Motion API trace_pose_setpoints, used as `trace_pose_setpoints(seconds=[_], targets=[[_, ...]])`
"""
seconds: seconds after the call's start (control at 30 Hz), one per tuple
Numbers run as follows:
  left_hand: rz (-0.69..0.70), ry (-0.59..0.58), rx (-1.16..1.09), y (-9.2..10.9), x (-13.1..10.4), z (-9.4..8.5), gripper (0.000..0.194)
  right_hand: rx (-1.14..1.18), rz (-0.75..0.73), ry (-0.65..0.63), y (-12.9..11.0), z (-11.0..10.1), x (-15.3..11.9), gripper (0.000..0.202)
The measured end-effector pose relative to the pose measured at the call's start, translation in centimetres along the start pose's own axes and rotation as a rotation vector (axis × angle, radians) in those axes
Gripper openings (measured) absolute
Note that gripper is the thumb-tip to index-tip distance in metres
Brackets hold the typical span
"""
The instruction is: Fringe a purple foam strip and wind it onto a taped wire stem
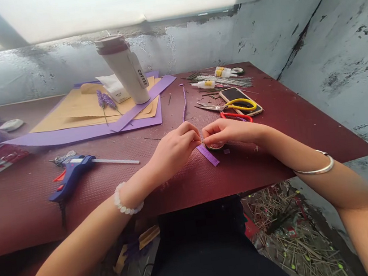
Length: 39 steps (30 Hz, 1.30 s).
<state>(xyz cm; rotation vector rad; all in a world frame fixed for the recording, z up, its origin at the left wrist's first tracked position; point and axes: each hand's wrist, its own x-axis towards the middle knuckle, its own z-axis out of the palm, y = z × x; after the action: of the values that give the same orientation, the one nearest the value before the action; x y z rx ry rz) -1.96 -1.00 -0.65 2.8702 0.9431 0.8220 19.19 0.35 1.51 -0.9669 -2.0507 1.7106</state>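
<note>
My left hand (179,150) and my right hand (229,131) nearly touch over the dark red table (184,188), fingertips pinched together. From under my left fingertips a fringed purple strip (209,155) slants toward the table's front edge. What each pinch grips is too small to make out. Partly under my right hand lies a dark ring-shaped roll (215,147), with a tiny purple scrap (227,151) beside it. Beyond my hands a thin purple stem (184,104) points away. Scissors with yellow and red handles (239,106) rest partly on a phone (253,110).
At the left lies a blue glue gun (76,172) with a glue stick. A coffee cup (124,69) stands on brown and purple paper (82,110), near purple flowers (106,100). Glue bottles (224,72) and thin wires (241,81) lie at the back right.
</note>
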Motion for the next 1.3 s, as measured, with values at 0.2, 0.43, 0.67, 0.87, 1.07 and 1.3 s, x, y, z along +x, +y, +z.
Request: trace_pose_setpoints(seconds=[0.2,0.43,0.67,0.87,1.07,1.3], targets=[[0.014,0.035,-0.036,0.02,0.02,-0.17,0.020,0.015,-0.008,-0.009,0.12,-0.09,0.04,0.039],[0.031,0.073,-0.060,0.05,0.10,-0.48,0.012,0.036,-0.018,-0.015,0.39,-0.10,0.08,0.039],[0.023,0.059,-0.034,0.13,0.12,-0.65,0.011,0.049,-0.009,-0.014,0.11,0.06,-0.05,0.031],[0.016,0.062,-0.027,0.20,0.13,-0.70,0.011,0.037,-0.009,-0.025,-0.03,0.02,-0.13,0.028],[0.048,0.095,-0.022,0.01,0.02,-0.55,0.010,0.051,-0.018,-0.045,0.24,-0.02,-0.02,0.027],[-0.001,-0.017,-0.073,0.03,0.08,-0.55,0.008,0.041,-0.037,-0.007,0.40,0.18,-0.09,0.026]])
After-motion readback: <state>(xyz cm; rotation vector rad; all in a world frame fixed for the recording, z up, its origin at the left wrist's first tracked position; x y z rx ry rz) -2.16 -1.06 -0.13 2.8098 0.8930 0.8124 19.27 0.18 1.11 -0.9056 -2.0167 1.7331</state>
